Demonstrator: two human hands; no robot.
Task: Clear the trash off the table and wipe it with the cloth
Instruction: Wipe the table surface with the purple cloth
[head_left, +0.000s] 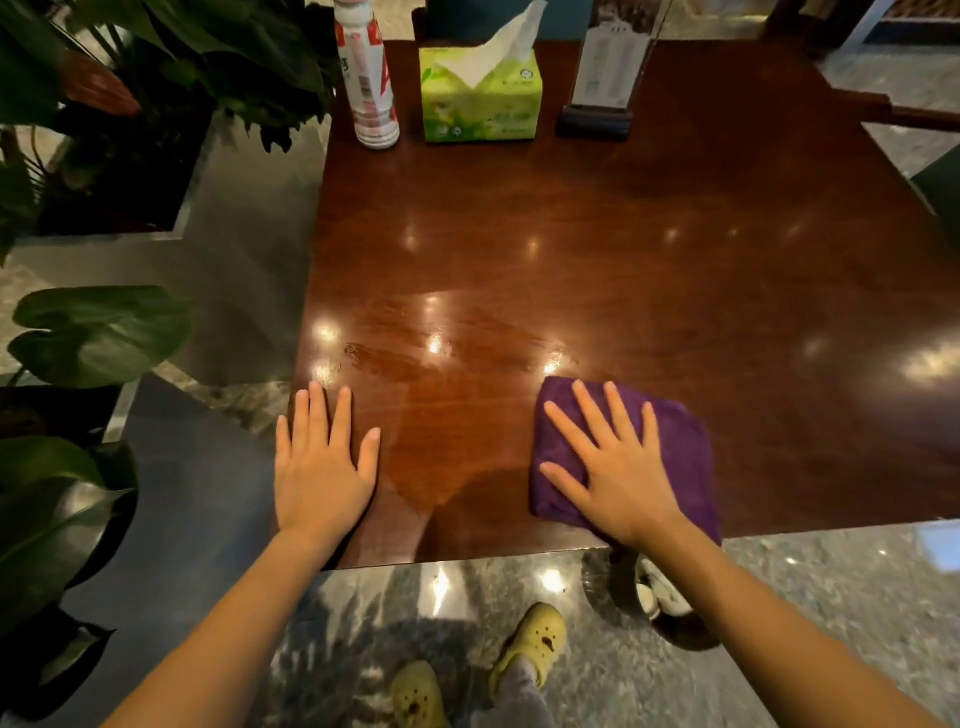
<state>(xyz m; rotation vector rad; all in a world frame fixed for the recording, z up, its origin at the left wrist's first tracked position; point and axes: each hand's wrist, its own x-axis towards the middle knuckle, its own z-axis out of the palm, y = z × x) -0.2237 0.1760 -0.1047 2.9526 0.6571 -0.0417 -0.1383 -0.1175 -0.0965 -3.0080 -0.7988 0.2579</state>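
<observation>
A folded purple cloth (680, 447) lies on the dark wooden table (597, 249) near its front edge, right of centre. My right hand (615, 467) presses flat on the cloth with fingers spread. Flat on the bare wood at the table's front left corner is my left hand (322, 467), fingers apart, holding nothing. Damp streaks (447, 358) show on the wood between and just beyond the hands.
At the back of the table stand a white and red bottle (369, 78), a green tissue box (480, 98) and a menu stand (605, 83). Potted plants (93, 332) crowd the left side. A dark bin (644, 597) with trash sits on the floor under the front edge.
</observation>
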